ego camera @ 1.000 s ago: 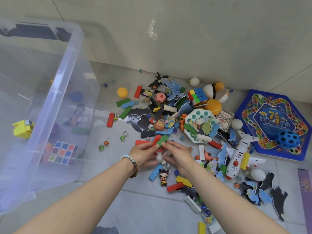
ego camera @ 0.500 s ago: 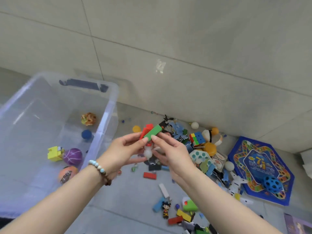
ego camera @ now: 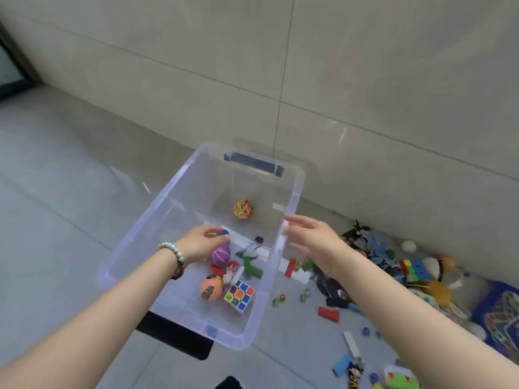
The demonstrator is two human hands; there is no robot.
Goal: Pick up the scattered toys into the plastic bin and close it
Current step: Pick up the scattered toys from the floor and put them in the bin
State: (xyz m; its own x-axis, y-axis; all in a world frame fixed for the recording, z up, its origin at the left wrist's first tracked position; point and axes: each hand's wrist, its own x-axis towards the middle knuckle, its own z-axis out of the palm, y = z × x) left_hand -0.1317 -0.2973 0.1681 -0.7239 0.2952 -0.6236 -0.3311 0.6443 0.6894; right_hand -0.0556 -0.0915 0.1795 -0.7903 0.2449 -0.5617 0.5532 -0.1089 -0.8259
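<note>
Both hands are empty, fingers loose: the left hand [ego camera: 200, 242] hovers over the open plastic bin [ego camera: 298, 183], the right hand [ego camera: 311, 242] just above its right rim. Most scattered toys [ego camera: 373, 256] lie on the floor [ego camera: 70, 192] right of the bin, crowded against the wall [ego camera: 365, 80]. Risk: a rightward reach may clip that rim and shove the light bin; open floor exists only on the left.
</note>
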